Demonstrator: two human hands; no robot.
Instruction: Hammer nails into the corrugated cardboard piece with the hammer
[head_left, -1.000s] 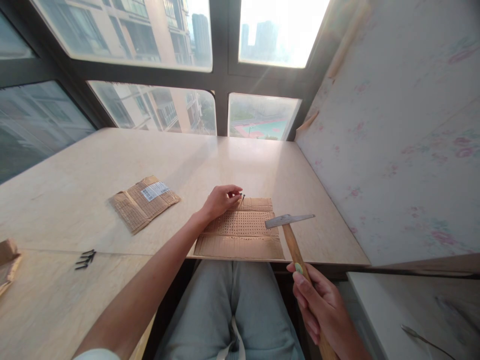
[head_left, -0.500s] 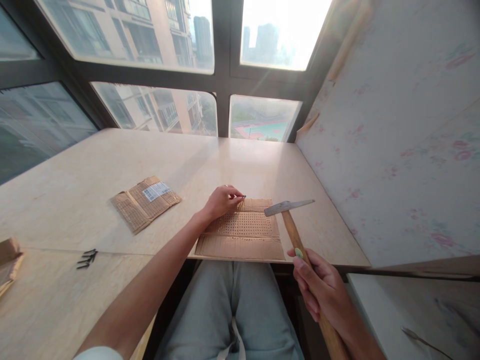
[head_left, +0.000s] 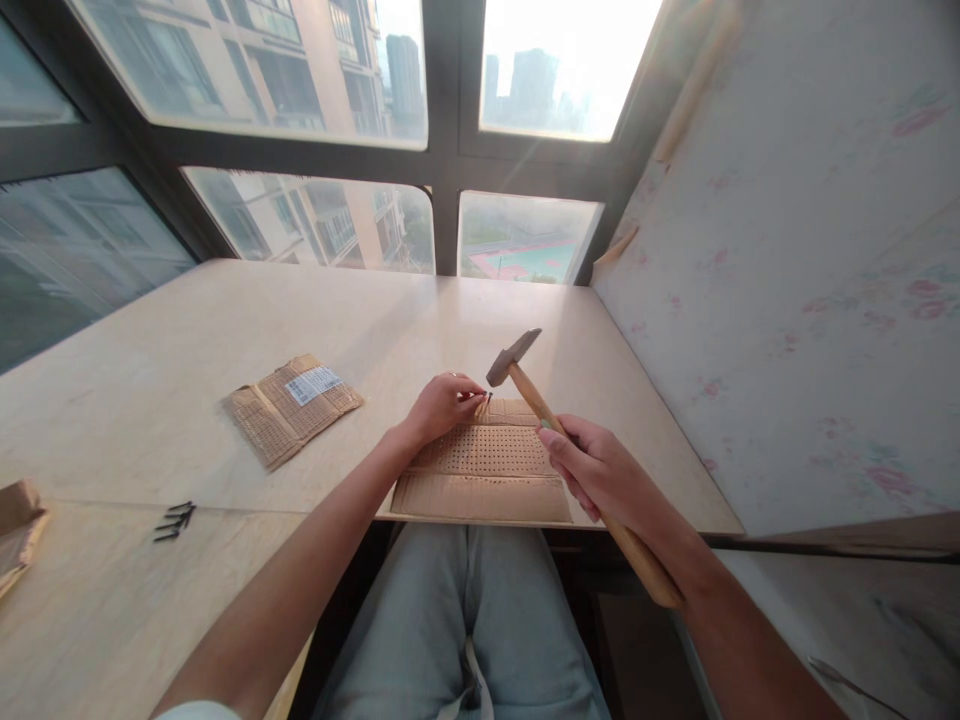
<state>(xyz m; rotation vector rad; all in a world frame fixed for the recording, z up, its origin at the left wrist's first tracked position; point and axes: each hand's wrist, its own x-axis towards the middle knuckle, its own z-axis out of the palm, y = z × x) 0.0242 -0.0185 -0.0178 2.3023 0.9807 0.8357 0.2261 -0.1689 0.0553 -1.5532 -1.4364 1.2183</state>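
My left hand (head_left: 448,405) reaches over the far edge of a perforated cardboard sheet (head_left: 487,492). Thumb and fingertips pinch a small black nail (head_left: 490,398), which stands nearly upright at that edge. Rows of small holes cover the sheet's middle. My right hand (head_left: 592,460) is wrapped around the wooden handle of a hammer (head_left: 536,397). Its metal head hangs just above and right of the nail, apart from it as far as I can see. The right hand and handle cover part of the sheet's right side.
Several loose black nails (head_left: 175,522) lie on the pale tabletop (head_left: 247,310) at left. Farther back is another perforated cardboard piece (head_left: 294,408) with a white label. A cardboard box (head_left: 19,530) shows at the left edge. Windows stand behind; a flowered wall (head_left: 795,300) borders the right.
My right hand has moved up and left with the hammer, bringing the head from the sheet's right side to near the nail. My left hand stays in place.
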